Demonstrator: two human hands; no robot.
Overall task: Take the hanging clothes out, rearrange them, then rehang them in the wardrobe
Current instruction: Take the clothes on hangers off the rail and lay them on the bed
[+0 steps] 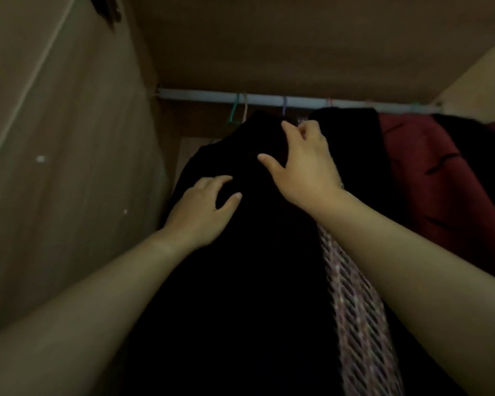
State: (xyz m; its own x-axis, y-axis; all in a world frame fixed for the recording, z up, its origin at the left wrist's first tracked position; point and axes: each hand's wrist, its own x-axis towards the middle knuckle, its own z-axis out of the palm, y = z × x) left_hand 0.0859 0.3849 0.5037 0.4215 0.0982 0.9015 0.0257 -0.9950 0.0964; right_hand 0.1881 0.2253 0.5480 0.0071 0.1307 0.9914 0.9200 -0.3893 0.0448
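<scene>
Inside the wardrobe (69, 167) a black garment (240, 281) is hanging nearest the left side panel, its top sitting just under the pale rail (200, 96) that is running across below the wardrobe's top board. The left hand (200, 212) is lying on the garment's left shoulder with fingers loosely curved and thumb held apart, gripping nothing, probably steadying the cloth so it is not swinging. The right hand (306, 167) is reaching higher, to the neck of the garment, with forefinger and thumb spreading over the fabric and the outer fingers curling in beside a purple hanger hook (284, 105); whether they are closing on the hanger is impossible to tell in this dim light. That placement is suggesting a search for the hook, so the garment can be lifted off the rail. A green hanger hook (234, 110) is hanging just left of the garment's top. To the right, a pink patterned garment (355, 310) is trailing down under the right forearm, and beyond it another black piece (349, 124) and a dark red garment (429, 172) are crowding along the rail, so the taking-out seems to be barely under way.
</scene>
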